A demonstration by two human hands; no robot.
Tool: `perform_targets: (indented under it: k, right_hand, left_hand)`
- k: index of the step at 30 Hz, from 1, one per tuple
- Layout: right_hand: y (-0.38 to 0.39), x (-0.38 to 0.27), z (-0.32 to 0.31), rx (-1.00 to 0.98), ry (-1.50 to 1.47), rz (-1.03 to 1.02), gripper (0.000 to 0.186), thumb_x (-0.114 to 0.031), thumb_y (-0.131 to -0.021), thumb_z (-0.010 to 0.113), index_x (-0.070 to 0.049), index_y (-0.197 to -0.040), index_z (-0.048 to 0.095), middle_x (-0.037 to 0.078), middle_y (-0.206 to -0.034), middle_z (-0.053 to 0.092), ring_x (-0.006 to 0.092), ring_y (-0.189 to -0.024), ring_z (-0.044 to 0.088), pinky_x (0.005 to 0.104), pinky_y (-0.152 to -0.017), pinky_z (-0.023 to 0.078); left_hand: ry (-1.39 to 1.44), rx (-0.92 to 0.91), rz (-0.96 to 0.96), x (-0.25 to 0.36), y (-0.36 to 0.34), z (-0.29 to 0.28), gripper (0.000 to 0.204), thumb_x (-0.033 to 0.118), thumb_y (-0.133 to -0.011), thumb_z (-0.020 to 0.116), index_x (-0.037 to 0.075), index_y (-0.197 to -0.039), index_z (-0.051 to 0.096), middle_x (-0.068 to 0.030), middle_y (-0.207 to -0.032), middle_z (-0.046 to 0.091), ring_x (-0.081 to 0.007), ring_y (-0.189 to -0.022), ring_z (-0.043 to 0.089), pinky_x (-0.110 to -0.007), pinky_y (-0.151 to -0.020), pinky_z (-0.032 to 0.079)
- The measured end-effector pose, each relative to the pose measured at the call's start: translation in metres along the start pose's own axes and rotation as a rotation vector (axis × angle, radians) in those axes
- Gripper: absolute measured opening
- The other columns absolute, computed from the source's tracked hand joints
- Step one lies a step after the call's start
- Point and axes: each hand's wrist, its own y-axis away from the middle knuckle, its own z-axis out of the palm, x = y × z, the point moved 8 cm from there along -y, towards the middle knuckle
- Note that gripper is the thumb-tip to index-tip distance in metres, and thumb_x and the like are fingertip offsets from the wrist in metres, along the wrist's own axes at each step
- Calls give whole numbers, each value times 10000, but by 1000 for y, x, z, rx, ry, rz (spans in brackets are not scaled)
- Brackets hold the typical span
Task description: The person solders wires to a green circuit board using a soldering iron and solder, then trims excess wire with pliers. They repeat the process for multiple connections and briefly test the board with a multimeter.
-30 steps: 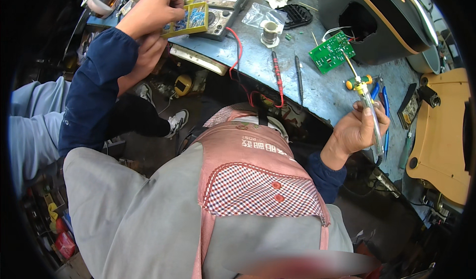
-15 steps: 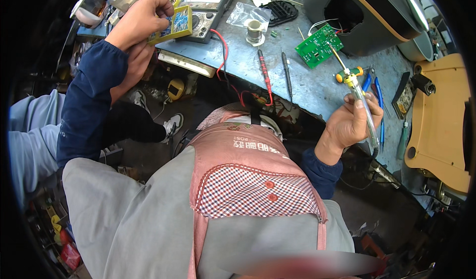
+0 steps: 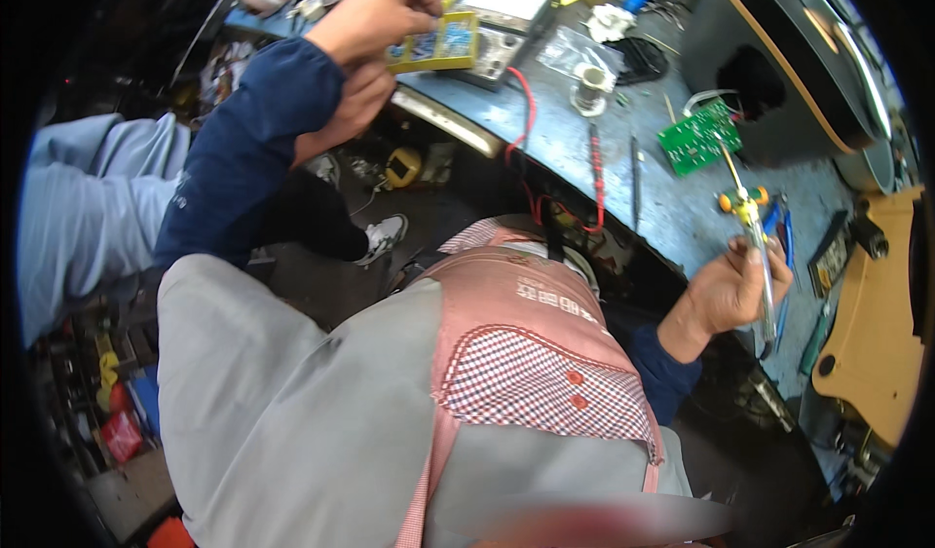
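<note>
Head view: I see right hand (image 3: pixel 737 285) wrapped around soldering iron (image 3: pixel 757 241), tip up at green circuit board (image 3: pixel 687 145); whether it touches, I can't tell. Board is on blue workbench (image 3: pixel 672 212), just beside dark housing (image 3: pixel 714 37). Left hand (image 3: pixel 375 14) is at yellow compartment tray (image 3: pixel 443 63) of small blue parts, fingers bunched close; whether they pinch anything, I can't tell. Another person's hand (image 3: pixel 362 102) shows just below. Multimeter (image 3: pixel 504 41) sits beside tray; solder spool (image 3: pixel 590 92) stands between multimeter and board.

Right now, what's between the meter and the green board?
The head view shows a silvery spool between meter and board, plus a clear bag.
</note>
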Motion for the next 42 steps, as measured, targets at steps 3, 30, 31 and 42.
perform_targets:
  k: [3,30,31,42]
  right_hand:
    - [-2,-2,-1,-18,9,-1,185,-18,-884,706,2,-1046,619,182,-1158,615,256,-823,693,341,-742,600]
    - [0,-6,2,52,-10,-2,219,29,-858,716,-1,-1049,615,190,-1168,628,260,-862,702,359,-713,611]
    - [0,-7,5,61,-31,-12,230,36,-850,722,-1,-1050,615,191,-1173,628,259,-854,700,364,-715,609]
    - [7,-20,6,78,76,-79,203,42,-861,718,8,-1027,607,197,-1157,625,257,-814,694,382,-750,605]
  left_hand:
    - [198,-35,-85,-3,-3,5,205,105,-965,787,-10,-1134,776,-68,-976,772,-115,-836,690,-297,-696,554]
    - [-61,307,520,229,12,108,155,101,-910,667,39,-1048,697,-186,-987,747,-454,-942,711,-529,-800,578]
    - [-147,335,505,232,11,114,131,70,-906,657,53,-1035,677,-177,-932,713,-423,-895,720,-510,-769,581]
    - [149,457,501,230,47,125,195,71,-937,750,32,-1128,734,-178,-1007,737,-397,-900,732,-450,-759,578]
